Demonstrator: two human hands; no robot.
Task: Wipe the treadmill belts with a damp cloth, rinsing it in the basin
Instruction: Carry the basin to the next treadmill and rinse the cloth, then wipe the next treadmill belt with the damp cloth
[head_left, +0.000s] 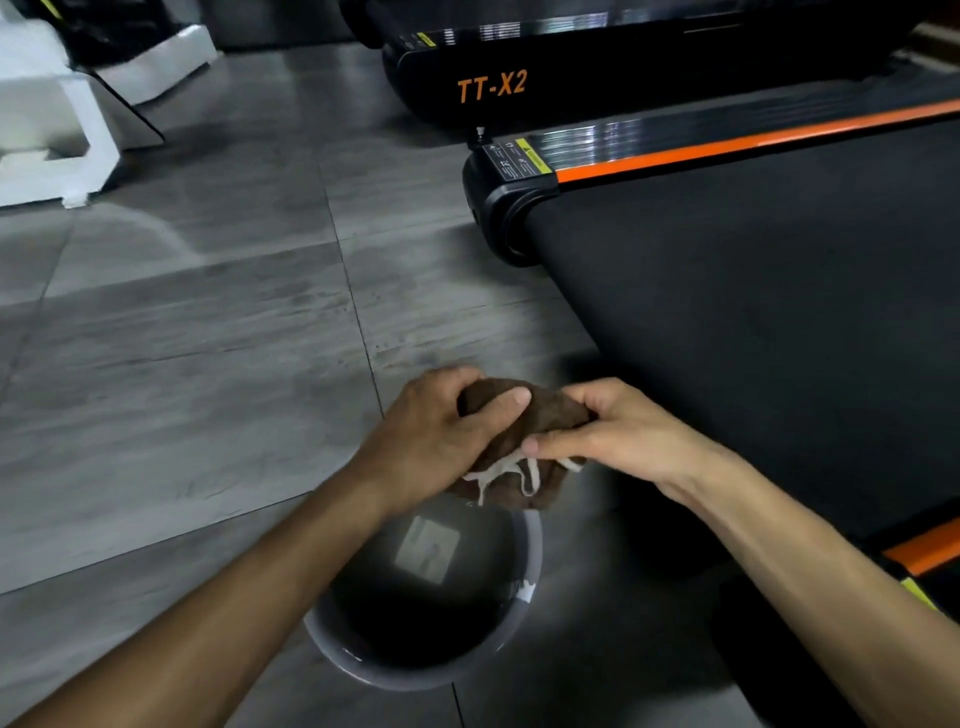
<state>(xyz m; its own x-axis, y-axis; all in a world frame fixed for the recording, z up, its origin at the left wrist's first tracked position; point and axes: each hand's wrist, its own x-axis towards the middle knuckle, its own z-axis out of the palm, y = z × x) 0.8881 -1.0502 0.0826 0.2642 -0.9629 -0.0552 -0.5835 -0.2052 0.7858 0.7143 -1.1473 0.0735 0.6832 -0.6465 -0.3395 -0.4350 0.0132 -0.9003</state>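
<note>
Over grey floor tiles (208, 322), your hands, left (431, 441) and right (618, 436), grip the brown cloth (524, 415) above the basin (530, 540); the treadmill belt (753, 312) runs off at right.

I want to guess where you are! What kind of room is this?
Probably a gym or a treadmill shop. There are two treadmills: the near treadmill and one marked TT-X2, standing side by side on a grey tiled floor, with white foam packing nearby.

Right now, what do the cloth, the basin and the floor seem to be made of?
Cloth: brown terry-like fabric, fuzzy pile, pale stitched edge.
Basin: probably grey plastic, smooth rim with a dull sheen.
Floor: likely grey stone-look tile, with straight grout lines and soft reflections.
</note>
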